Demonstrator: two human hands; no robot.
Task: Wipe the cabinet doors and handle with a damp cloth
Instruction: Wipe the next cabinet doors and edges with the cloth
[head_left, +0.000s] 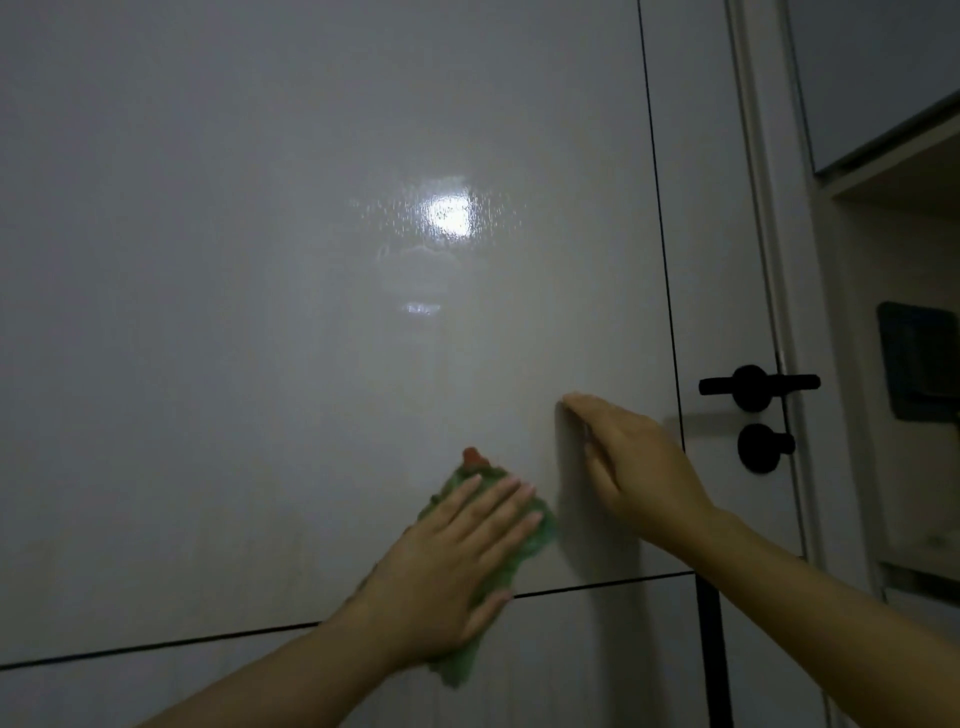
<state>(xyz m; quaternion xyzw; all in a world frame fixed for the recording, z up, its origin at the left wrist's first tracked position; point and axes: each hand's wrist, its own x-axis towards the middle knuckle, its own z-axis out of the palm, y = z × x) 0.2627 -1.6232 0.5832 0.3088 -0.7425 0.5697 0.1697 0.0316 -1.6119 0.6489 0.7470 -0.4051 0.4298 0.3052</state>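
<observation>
A large glossy white door panel (311, 312) fills the view, with a light glare and damp streaks near its middle. My left hand (452, 566) lies flat with straight fingers on a green cloth (535, 530), which has a red spot at its top, and presses it against the lower part of the panel. To its right, my right hand (634, 462) rests with straight fingers against the same panel. A black lever handle (756, 387) with a round black knob (763, 447) below it sits on the door's right edge, apart from both hands.
Thin dark grooves (660, 260) divide the panel vertically and horizontally. A white door frame (779, 208) runs down the right side. Beyond it hang a dark square object (919, 358) on the wall and an upper cabinet (883, 78).
</observation>
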